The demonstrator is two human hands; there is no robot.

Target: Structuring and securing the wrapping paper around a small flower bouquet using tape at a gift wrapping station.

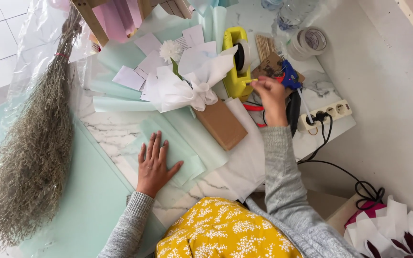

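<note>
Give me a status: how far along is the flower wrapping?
Done: a white flower sits in white wrapping tied with a bow. In hand: the left hand presses flat on a mint paper sheet; the right hand is at the blue glue gun. Left: the dried grass bundle lies unwrapped.

The right hand (269, 95) hides what its fingertips pinch. The dried grass bundle (29, 157) runs off the left edge. The water bottle (292, 14) is cut off at the top.

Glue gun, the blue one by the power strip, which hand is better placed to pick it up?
Probably the right hand: it is raised right beside the blue glue gun, fingers pinching something small. The left hand lies flat on mint paper, farther away.
</note>
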